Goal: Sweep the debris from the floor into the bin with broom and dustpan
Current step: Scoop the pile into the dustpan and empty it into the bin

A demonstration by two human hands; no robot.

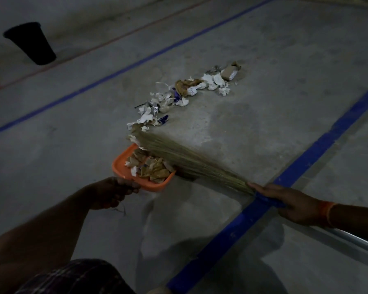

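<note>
An orange dustpan lies on the concrete floor, holding brown and white scraps. My left hand grips its handle at the near edge. My right hand holds the grass broom by its blue-wrapped neck, and the bristles fan leftward over the pan's open side. A trail of debris, torn paper, wrappers and a small cardboard box, runs from the bristle tips up and to the right. A black bin stands far off at the upper left.
Blue painted lines cross the floor, one thick under my right hand, one thin farther away. Red lines run near the bin. A metal tube shows at the lower right. My checked clothing fills the bottom edge.
</note>
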